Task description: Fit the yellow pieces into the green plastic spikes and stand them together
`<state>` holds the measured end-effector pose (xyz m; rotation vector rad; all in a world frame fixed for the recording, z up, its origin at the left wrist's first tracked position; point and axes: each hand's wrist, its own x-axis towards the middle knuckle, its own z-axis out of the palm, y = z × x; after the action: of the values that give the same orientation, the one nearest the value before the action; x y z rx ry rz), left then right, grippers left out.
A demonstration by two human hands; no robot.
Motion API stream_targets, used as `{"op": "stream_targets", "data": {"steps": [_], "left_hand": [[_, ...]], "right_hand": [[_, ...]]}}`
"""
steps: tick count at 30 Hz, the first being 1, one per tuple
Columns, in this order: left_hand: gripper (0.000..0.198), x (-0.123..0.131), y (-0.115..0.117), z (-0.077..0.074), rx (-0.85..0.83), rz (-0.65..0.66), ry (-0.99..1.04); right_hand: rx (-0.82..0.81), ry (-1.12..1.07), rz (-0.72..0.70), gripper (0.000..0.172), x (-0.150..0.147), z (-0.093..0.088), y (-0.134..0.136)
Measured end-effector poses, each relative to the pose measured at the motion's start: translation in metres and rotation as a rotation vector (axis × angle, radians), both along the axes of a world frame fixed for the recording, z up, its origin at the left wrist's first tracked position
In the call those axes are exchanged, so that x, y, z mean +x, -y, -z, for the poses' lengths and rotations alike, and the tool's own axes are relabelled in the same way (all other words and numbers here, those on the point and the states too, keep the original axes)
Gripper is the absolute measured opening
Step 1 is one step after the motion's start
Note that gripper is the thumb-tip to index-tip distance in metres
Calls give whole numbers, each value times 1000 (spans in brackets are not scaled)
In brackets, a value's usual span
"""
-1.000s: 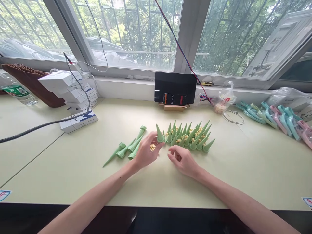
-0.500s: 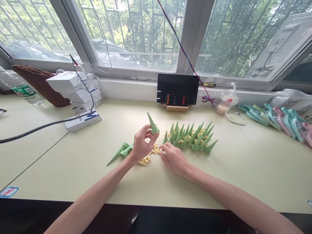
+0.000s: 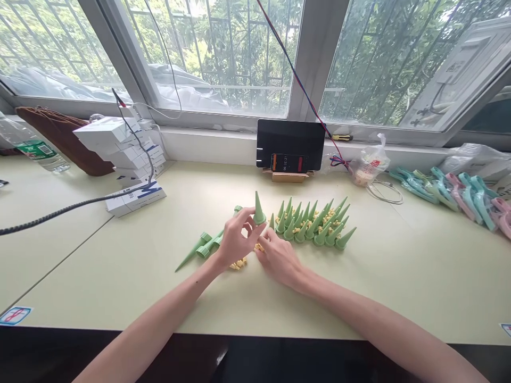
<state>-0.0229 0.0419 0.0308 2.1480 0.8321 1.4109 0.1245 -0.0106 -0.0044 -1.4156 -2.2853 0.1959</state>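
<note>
My left hand pinches a green cone-shaped plastic spike by its wide round base, tip pointing up. Close beside it, my right hand has its fingers drawn together under the base; anything between the fingertips is hidden. Small yellow plastic pieces lie in a loose pile below my hands. To the left, several green spikes with ribbed caps lie on their sides, partly behind my left hand. Rows of upright green spikes with yellow pieces among them stand right of my hands.
A phone leans on a black panel at the back. White boxes and a plastic bottle stand at left, with a black cable crossing there. At right are a bagged cup and several coloured plastic clips.
My left hand has moved slightly right and down with the spike, which has turned more upright. My right hand has shifted a little left, and the two hands are closer together.
</note>
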Motion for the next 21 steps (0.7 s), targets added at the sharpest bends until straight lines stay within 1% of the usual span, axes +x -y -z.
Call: {"op": "stream_targets", "data": {"steps": [7,13,17,21], "left_hand": [[19,-1,-1,4,16,9,-36],[20,0,0,4,16,20,-36],[19,0,0,3,2,12,-23],[16,1,1,1,-24,-8,-6]], "right_hand": [[-36,19,42,13,-5,-2,-1],[-43,33,21,23,-6,-7,1],[-22,34,9,18,-5,-4,0],[-27,-18,17,13,-4,1,-3]]}}
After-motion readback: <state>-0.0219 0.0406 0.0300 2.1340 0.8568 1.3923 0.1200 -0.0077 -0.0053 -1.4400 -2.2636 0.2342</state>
